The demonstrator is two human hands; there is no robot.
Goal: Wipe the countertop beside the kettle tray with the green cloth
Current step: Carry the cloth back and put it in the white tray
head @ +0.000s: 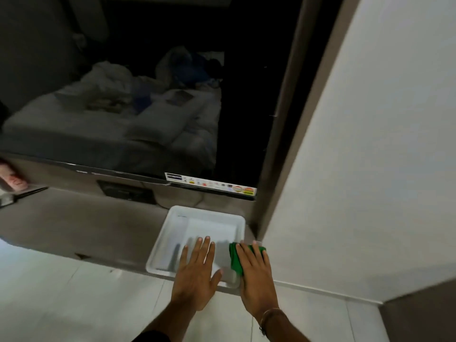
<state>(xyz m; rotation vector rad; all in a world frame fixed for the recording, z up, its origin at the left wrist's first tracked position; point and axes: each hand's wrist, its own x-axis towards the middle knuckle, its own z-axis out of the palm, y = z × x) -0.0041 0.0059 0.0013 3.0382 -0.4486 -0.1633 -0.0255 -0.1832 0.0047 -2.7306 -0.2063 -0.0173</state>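
A white rectangular tray sits at the right end of a grey-brown countertop, close to the wall corner. No kettle shows in it. My left hand lies flat, fingers spread, over the tray's near edge and inside. My right hand presses the green cloth down at the tray's right side; the cloth sticks out under the fingers. Whether the cloth rests on the tray's rim or on the counter strip beside it, I cannot tell.
A dark TV screen hangs just above the counter, with a sticker strip along its lower edge. A white wall closes in on the right. A black socket plate and a pink packet lie further left. Pale floor tiles are below.
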